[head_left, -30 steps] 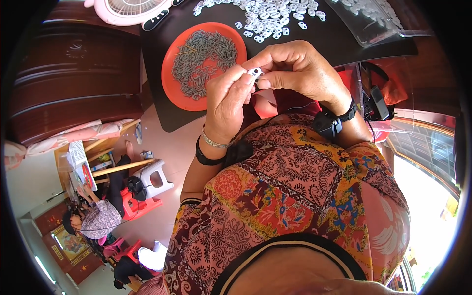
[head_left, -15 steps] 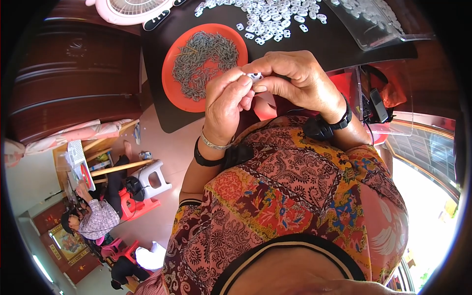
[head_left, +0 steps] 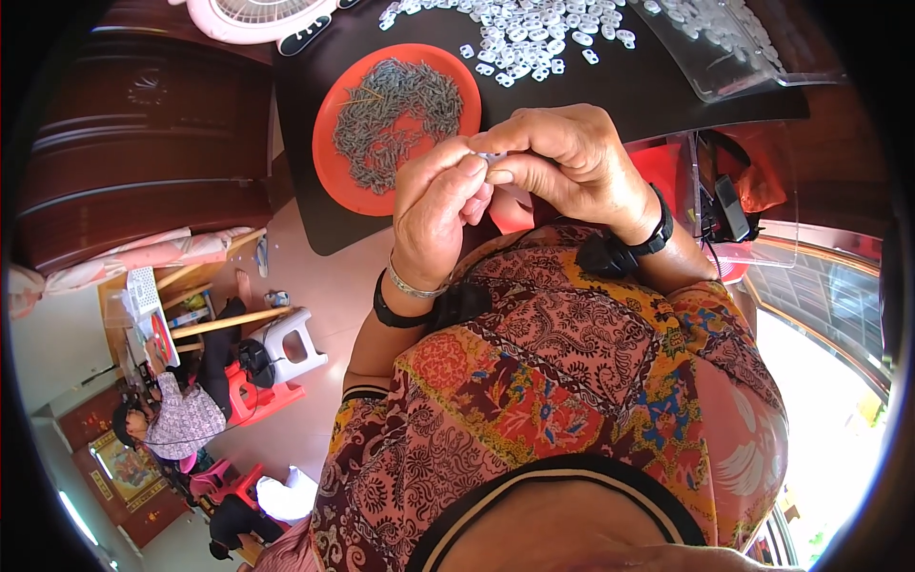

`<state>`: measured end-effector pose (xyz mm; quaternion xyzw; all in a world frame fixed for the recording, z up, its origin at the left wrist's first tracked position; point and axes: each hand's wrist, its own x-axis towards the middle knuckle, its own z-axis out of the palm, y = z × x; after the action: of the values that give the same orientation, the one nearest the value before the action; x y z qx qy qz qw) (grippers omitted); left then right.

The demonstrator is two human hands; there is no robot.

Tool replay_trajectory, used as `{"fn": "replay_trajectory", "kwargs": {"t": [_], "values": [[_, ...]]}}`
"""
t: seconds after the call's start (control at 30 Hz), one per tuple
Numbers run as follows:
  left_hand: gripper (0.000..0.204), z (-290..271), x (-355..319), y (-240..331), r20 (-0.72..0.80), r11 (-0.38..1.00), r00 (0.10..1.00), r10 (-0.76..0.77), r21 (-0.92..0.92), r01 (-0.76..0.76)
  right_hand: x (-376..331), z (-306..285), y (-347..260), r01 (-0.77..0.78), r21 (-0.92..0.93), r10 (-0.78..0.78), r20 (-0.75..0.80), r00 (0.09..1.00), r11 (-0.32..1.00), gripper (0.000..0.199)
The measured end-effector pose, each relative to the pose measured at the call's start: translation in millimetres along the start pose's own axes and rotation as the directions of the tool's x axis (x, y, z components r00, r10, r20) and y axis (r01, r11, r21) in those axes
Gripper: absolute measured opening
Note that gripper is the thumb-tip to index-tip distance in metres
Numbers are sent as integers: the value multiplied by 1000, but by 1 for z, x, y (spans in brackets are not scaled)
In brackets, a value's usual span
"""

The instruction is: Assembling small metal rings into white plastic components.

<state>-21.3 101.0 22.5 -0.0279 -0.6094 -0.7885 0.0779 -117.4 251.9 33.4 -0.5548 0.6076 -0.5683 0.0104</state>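
My left hand (head_left: 429,214) and my right hand (head_left: 572,160) meet over the near edge of the black table (head_left: 629,110). Between their fingertips is a small white plastic piece (head_left: 491,156), mostly covered by the fingers. The left thumb and fingers pinch it from one side, while the right thumb and forefinger close on it from the other. Whether a screw is held with it cannot be seen. Just beyond my left hand lies an orange-red plate (head_left: 329,157) with a heap of small grey screws (head_left: 367,143). Many loose white plastic pieces with holes (head_left: 538,38) are spread farther back.
A clear plastic box (head_left: 710,81) with more white pieces stands at the back right. A pink fan (head_left: 257,17) is at the back left. Below the table on the right sits a clear bin (head_left: 777,205). At left, a person (head_left: 181,415) sits near plastic stools (head_left: 295,348).
Both hands stay nearly in place. The right fingertips have closed in slightly, and less of the white piece shows between them now.
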Motion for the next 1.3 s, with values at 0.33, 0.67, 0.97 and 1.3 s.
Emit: {"fn": "replay_trajectory", "kwargs": {"t": [0.33,0.67,0.97,1.3], "values": [[26,-3,2,-4,-27,970,989,145,201,-136,-1,4,14,-56,250,54,15,998,967,22],[32,-13,4,-13,-35,971,979,199,141,-192,1,9,10,-134,415,150,-7,989,900,21],[26,-9,2,-3,-93,997,994,66,56,-61,7,10,0,-50,178,52,-7,999,983,17],[26,-10,2,-5,-56,995,993,102,28,-100,6,8,-2,-134,261,127,44,991,956,11]]}}
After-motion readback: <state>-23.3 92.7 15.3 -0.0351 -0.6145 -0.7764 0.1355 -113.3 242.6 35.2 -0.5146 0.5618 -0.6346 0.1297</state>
